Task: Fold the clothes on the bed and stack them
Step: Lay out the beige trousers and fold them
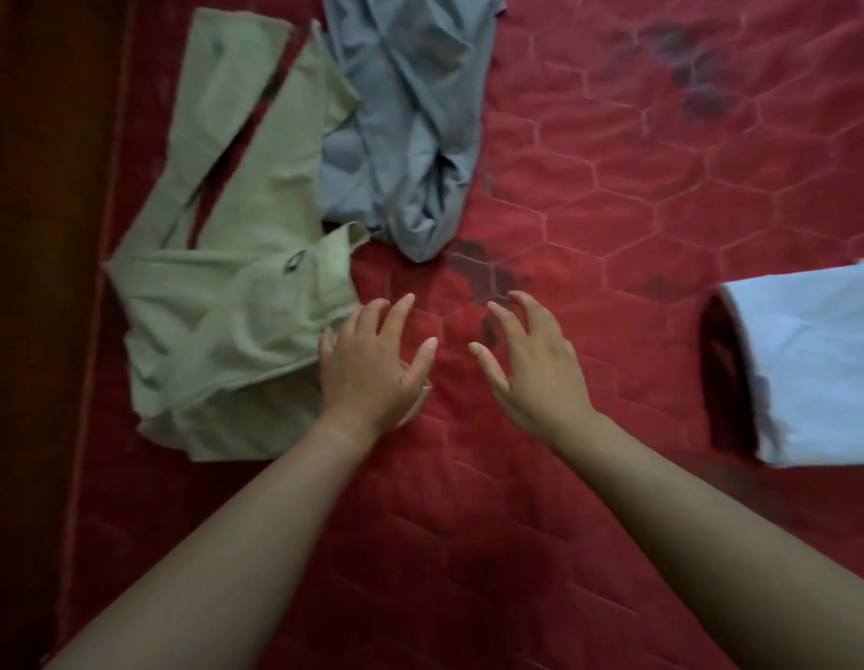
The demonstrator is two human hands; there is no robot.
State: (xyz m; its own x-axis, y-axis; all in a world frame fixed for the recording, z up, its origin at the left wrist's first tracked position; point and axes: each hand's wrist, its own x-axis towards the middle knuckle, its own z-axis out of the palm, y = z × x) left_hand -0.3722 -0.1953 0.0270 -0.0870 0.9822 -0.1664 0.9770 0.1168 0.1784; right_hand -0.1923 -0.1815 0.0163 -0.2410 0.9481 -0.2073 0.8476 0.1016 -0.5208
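Two bare arms reach forward from the bottom corners and come close together in the middle, over the bed point(613, 195). The left hand point(372, 365) is palm down with its fingers point(396, 311) spread and a little bent, thumb out to the side, and it holds nothing. The right hand point(531, 360) is just beside it, not touching it, also palm down and empty, with its fingers curled a bit like a claw and its thumb pointing toward the left hand.
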